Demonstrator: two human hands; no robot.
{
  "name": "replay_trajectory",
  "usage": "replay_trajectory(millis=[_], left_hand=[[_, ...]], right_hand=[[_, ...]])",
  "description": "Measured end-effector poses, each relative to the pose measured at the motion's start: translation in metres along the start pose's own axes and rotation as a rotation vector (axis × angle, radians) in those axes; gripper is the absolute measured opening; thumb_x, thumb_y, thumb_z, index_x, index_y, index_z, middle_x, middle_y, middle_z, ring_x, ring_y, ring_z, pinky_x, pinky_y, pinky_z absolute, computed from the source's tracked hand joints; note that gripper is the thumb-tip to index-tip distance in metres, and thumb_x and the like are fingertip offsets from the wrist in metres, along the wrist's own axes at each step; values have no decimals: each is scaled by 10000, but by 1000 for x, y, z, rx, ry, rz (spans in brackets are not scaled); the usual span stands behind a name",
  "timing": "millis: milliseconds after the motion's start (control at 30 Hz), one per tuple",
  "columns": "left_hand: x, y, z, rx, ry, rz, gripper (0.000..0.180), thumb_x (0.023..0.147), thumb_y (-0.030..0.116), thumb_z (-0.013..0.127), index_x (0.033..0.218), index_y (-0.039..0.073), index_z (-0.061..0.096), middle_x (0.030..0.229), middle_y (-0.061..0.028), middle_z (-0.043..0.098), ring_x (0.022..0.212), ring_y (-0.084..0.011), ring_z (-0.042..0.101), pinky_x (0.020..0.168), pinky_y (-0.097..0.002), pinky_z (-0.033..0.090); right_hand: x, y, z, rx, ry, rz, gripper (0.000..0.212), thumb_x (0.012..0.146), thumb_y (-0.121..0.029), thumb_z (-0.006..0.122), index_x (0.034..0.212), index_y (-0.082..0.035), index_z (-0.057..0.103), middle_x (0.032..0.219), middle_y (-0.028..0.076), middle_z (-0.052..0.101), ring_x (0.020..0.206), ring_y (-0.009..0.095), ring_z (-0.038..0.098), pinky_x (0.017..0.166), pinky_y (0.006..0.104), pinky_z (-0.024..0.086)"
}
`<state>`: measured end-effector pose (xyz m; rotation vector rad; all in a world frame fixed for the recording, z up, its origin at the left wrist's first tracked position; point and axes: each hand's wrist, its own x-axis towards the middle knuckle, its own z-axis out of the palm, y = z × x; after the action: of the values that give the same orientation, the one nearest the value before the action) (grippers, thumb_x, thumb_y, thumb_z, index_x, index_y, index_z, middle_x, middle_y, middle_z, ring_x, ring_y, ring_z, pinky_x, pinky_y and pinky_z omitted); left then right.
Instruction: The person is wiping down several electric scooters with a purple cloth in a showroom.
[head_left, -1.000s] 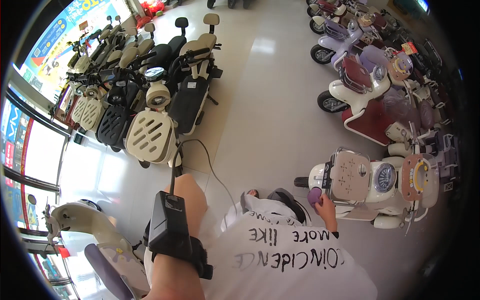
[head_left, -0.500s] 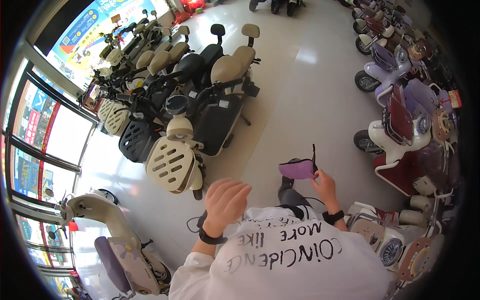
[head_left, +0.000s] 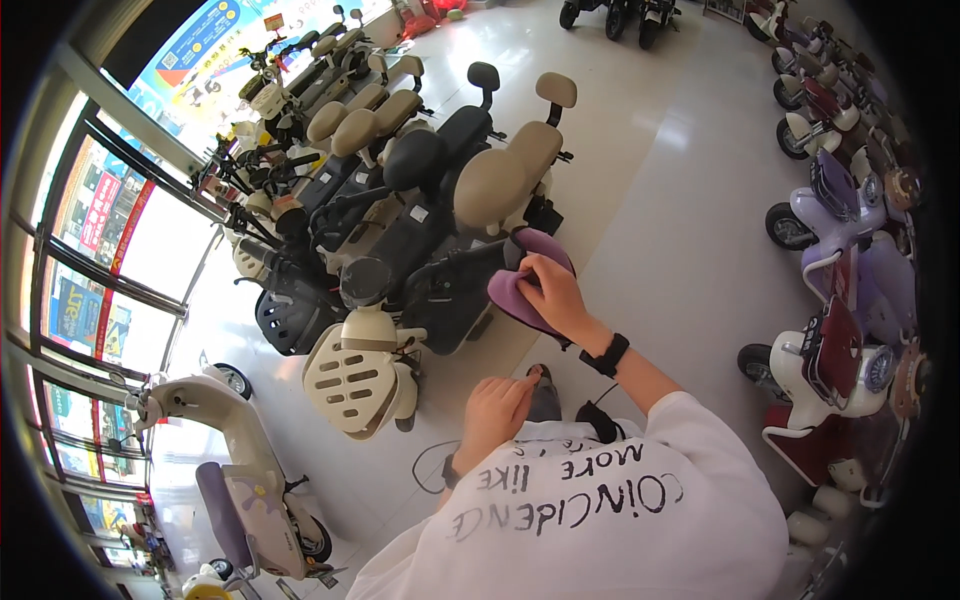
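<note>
My right hand (head_left: 552,297) is closed on a purple mitt-like cover (head_left: 515,297) with dark edging. The cover is at the handlebar end of a beige-and-black electric scooter (head_left: 365,372), folded around or against the grip; I cannot tell how far the grip goes inside. My left hand (head_left: 497,412) hangs in front of my shirt, to the right of the scooter's slotted front rack (head_left: 350,385). Its fingers are loosely bent, the index finger stretched out, with nothing visible in them.
More scooters with tan and black seats (head_left: 500,185) stand in a row behind. A cream scooter with a purple seat (head_left: 225,515) is at the lower left, by the windows. Purple, white and dark red scooters (head_left: 835,215) line the right side. Pale tiled floor (head_left: 650,250) lies between.
My right hand has carried the purple cover leftward and forward to the scooter's handlebar. My left hand has dropped and shifted right. The view has turned a little.
</note>
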<state>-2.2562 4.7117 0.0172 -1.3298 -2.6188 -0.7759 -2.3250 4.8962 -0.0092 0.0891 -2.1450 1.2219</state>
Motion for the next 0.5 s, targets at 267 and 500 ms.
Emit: replay_trajectory(millis=[267,500], left_hand=[[67,-44,9,-192,87,-23,210,678,49,554,883,74,594,691,-79,562,734,-267,556,696,-351,425],[109,-69,44,-361,58,-69,181,781,70,535,956,56,580,775,-94,592,745,-258,564,710,-348,414]], right_hand=[[-1,64,76,-80,-114,-133,139,752,-132,542,779,2,520,792,162,543,798,327,518,700,392,405],[5,58,76,-276,-502,403,173,750,-185,553,704,-28,497,648,144,578,615,345,566,563,415,430]])
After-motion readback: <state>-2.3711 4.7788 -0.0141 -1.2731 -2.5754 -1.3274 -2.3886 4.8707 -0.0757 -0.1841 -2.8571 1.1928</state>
